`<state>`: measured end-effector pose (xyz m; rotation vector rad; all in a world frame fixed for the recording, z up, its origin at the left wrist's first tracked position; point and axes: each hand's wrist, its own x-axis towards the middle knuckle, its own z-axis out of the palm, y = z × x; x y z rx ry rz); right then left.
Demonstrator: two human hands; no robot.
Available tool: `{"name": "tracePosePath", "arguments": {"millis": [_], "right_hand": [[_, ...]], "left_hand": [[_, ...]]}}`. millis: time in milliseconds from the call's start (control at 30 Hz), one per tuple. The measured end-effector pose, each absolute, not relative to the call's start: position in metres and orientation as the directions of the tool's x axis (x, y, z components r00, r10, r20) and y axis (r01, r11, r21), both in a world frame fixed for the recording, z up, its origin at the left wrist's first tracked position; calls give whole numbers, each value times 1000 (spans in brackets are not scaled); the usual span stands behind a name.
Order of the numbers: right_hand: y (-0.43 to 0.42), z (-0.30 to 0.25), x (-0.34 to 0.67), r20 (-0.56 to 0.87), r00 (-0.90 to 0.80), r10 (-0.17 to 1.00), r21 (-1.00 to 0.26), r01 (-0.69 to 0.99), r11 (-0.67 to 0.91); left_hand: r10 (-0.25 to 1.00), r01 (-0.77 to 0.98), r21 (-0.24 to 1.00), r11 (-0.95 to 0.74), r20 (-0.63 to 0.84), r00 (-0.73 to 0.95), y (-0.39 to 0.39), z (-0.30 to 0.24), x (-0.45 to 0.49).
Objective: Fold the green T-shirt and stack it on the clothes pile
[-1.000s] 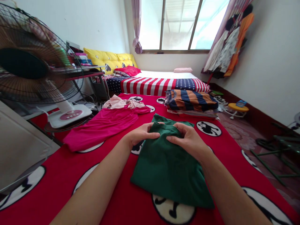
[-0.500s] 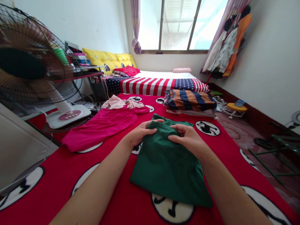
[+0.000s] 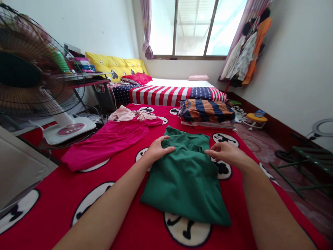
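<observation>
A green garment (image 3: 186, 177) lies folded on the red blanket (image 3: 52, 194) in front of me. My left hand (image 3: 156, 150) rests on its upper left edge, thumb lying across the cloth and fingers curled at the edge. At the garment's upper right edge, my right hand (image 3: 225, 152) has its fingers loosely curled, fingertips touching the cloth. Neither hand lifts the garment.
A pink garment (image 3: 109, 140) lies to the left with pale cloth (image 3: 127, 114) beyond it. A folded stack topped by a striped piece (image 3: 206, 111) sits ahead. A running fan (image 3: 33, 83) stands at the left. A flag-patterned mattress (image 3: 166, 93) lies beyond; a yellow stool (image 3: 256, 119) and metal frame (image 3: 301, 159) are on the right.
Both hands have let go of the bunched top of the green garment and moved apart to its left and right edges. The view has shifted slightly.
</observation>
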<state>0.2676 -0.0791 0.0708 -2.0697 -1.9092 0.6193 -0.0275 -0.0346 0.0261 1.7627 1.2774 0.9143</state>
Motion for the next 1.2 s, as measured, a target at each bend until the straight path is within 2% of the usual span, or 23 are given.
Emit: {"name": "tracePosePath", "arguments": {"millis": [100,200,300,400,500,633,733,867,1100,1167,1200], "right_hand": [[-80,68,264,-263,16,965,-394,911,-123],[-79,65,256,-248,-15,969,-324,943,-69],[-79,64,251,-222,-61,973,-314,949,-12],[-80,66,250,-195,-110,975,-365,931,32],[-80,67,250,-123,-125,984,-430,901,61],[-77,64,251,-43,-106,993,-581,812,62],[-76,62,253,-57,-85,995,-652,758,27],[-75,60,248,-73,-54,996,-601,799,-1],[-69,46,226,60,102,993,-387,919,-71],[-69,46,223,84,85,993,-420,906,-42],[-70,48,222,91,66,994,-479,878,-14]], "left_hand": [[959,485,844,-231,112,262,-40,31,-22],[929,485,827,-284,112,353,-46,33,-17],[874,468,833,-296,39,485,-49,34,-13],[841,423,858,-291,19,541,-52,35,-11],[830,375,852,-365,115,546,-55,38,-8],[736,218,882,-418,188,651,-59,42,-9],[656,149,893,-424,189,731,-60,48,-11],[546,161,869,-468,141,826,-66,58,-10],[352,169,820,-547,41,935,-82,70,-3],[365,177,795,-580,59,929,-82,71,-2],[390,175,782,-599,94,916,-81,71,-2]]}}
